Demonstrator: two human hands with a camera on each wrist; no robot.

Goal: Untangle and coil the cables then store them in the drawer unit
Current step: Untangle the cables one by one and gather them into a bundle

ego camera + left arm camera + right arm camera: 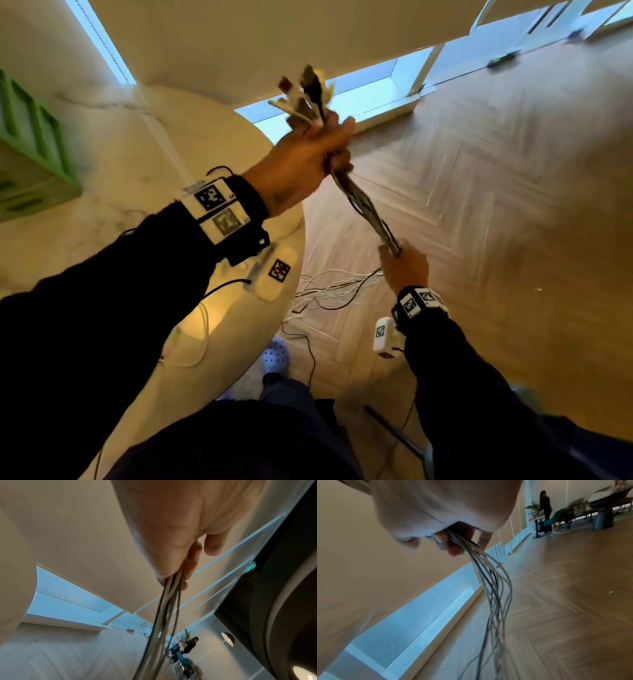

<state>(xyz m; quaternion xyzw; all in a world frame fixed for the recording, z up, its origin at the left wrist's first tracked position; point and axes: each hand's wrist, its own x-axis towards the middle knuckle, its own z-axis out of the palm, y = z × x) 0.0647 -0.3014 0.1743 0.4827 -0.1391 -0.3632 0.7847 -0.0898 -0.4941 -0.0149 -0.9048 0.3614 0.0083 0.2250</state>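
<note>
Cables [363, 205] stretch taut between your fists: your left hand [301, 161] grips them just below the plugs [305, 96] (blurred), your right hand [406, 265] grips lower; loose ends trail on the floor [496, 205].

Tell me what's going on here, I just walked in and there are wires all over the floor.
A person is sorting a bundle of cables. Their left hand grips it up high, with the plug ends sticking out above the fist, and their right hand grips it lower down. The loose ends trail on the wooden floor beside a round table. Nothing is coiled yet.
</note>
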